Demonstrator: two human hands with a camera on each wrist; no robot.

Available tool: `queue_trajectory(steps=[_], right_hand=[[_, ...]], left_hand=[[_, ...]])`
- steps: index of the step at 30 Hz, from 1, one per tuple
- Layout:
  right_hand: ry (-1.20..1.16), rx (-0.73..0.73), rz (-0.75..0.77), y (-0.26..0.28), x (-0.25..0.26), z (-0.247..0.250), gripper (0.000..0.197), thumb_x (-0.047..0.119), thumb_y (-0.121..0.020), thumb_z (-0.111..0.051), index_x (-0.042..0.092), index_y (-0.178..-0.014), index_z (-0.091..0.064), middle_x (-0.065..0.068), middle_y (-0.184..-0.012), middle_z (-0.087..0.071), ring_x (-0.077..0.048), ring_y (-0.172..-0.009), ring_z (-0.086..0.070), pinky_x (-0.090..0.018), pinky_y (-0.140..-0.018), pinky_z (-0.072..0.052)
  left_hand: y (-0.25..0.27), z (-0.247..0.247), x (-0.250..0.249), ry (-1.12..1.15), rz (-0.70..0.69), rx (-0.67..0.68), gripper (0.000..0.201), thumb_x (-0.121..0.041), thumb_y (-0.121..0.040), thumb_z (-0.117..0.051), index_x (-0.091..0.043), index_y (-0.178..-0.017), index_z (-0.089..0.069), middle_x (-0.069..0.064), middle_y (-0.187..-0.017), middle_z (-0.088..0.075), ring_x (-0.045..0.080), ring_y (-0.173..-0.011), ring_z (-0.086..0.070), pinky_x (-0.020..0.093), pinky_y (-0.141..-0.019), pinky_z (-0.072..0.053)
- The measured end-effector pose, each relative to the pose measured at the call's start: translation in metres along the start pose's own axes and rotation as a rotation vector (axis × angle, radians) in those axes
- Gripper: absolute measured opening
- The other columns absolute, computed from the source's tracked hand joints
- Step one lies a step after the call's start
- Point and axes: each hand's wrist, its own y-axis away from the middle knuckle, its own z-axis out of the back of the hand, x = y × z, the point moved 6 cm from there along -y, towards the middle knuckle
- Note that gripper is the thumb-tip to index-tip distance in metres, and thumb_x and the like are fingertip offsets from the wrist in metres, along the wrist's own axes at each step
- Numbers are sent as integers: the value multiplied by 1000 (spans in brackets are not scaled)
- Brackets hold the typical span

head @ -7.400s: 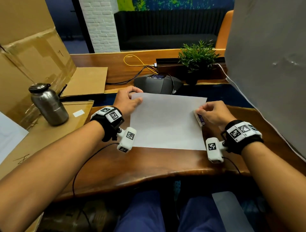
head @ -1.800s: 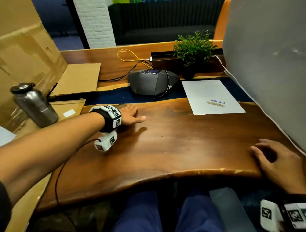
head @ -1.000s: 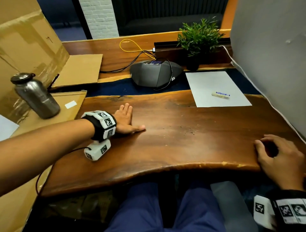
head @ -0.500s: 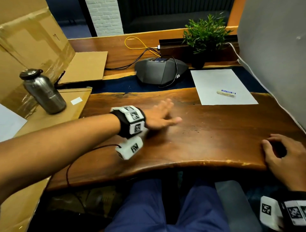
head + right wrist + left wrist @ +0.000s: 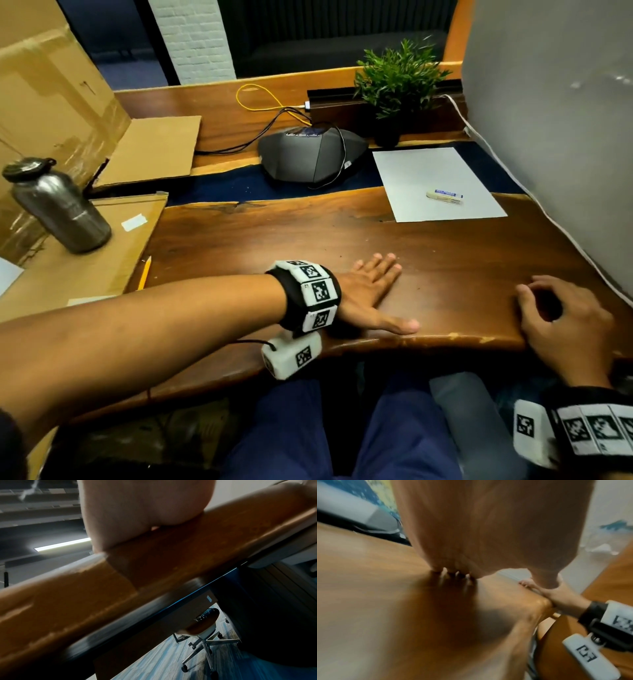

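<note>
i have the left hand (image 5: pixel 370 294) lying flat on the wooden table (image 5: pixel 274 236), palm down and released. its fingers (image 5: pixel 383 270) are straight and close together, the thumb is spread along the table's near edge, and it holds nothing. it sits nearer to me than the sheet of paper (image 5: pixel 428 171), well apart from it and off to its left.

the right hand (image 5: pixel 565 322) rests on the table's near edge, straight towards me from the paper and also well apart from it. its fingers are loosely bent with the tips on the wood, and nothing is in its grasp. (the right wrist view gives me only the heel of the palm on the rim.) the left wrist view is blurred, but it shows the flat fingers on the wood.

the paper lies at the table's far right corner, and an eraser (image 5: pixel 444 197) rests on it near its front edge. a grey speakerphone (image 5: pixel 308 154) sits just left of the paper, and a potted plant (image 5: pixel 397 85) stands just behind it. far to the paper's left, a metal bottle (image 5: pixel 58 209) stands on cardboard (image 5: pixel 85 274), and a pencil (image 5: pixel 145 272) lies at the cardboard's edge. a grey panel (image 5: pixel 555 137) rises to the right of the paper.
</note>
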Motion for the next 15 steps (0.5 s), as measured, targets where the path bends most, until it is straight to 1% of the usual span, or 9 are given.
queue_trajectory(steps=[2,4,6,7,9,10,11,13,15], right_hand=[[-9,7,10,0,1,2,32,39,-88,-54,12,-95,-69,-14,-109,-71,-35,-99,-62,-43,-85,-47],[-12,10,16,-1,3,3,32,39,-88,-55,11,-94,-70,-13,-108,-71,-34,-98,-62,-42,-84,-47],[-9,1,9,0,2,3,31,38,-88,-54,12,-93,-70,-13,-106,-71,-33,-97,-62,-40,-83,-47],[-7,-6,12,0,2,2,31,38,-88,-54,12,-92,-70,-13,-105,-71,-33,-97,-62,-39,-82,-47],[-8,-21,17,0,2,2,33,40,-88,-53,12,-92,-70,-12,-104,-71,-33,-96,-62,-39,-81,-47],[-6,-27,11,-1,2,1,34,41,-88,-52,12,-92,-70,-12,-104,-71,-33,-96,-62,-40,-81,-47],[1,-30,1,-1,2,0,35,42,-89,-52,12,-92,-69,-13,-104,-71,-33,-96,-61,-40,-80,-48],[25,-25,-28,0,2,-1,36,43,-89,-52,12,-93,-69,-13,-105,-71,-34,-96,-61,-42,-81,-49],[41,-25,-38,0,2,-1,36,44,-90,-52,12,-92,-69,-14,-105,-70,-34,-97,-61,-43,-81,-49]], left_hand=[[-5,15,-12,121,-62,-26,98,-72,-93,-34,-19,-155,19,1,-160,29,16,-149,20,40,-123,7],[-3,42,5,205,1,-123,92,-69,-95,-31,-19,-155,18,0,-161,27,17,-150,17,41,-123,6],[2,66,46,200,165,-224,92,-72,-93,-25,-18,-157,13,2,-162,23,21,-151,15,44,-121,6],[7,71,71,166,272,-245,94,-74,-92,-23,-16,-157,11,4,-163,20,23,-151,14,46,-120,5],[22,60,118,88,485,-189,104,-81,-86,-21,-12,-157,9,9,-163,18,29,-151,13,49,-120,2],[31,47,135,57,558,-132,109,-86,-82,-20,-12,-157,10,11,-162,20,31,-150,13,50,-120,1],[38,33,145,38,590,-89,115,-89,-78,-22,-11,-156,13,11,-161,23,32,-150,15,50,-121,1],[46,12,140,2,550,-65,127,-93,-71,-27,-9,-154,20,11,-159,29,31,-148,20,47,-122,2],[43,4,116,-19,453,-43,133,-97,-66,-26,-8,-151,24,12,-155,35,31,-146,25,47,-122,5]])
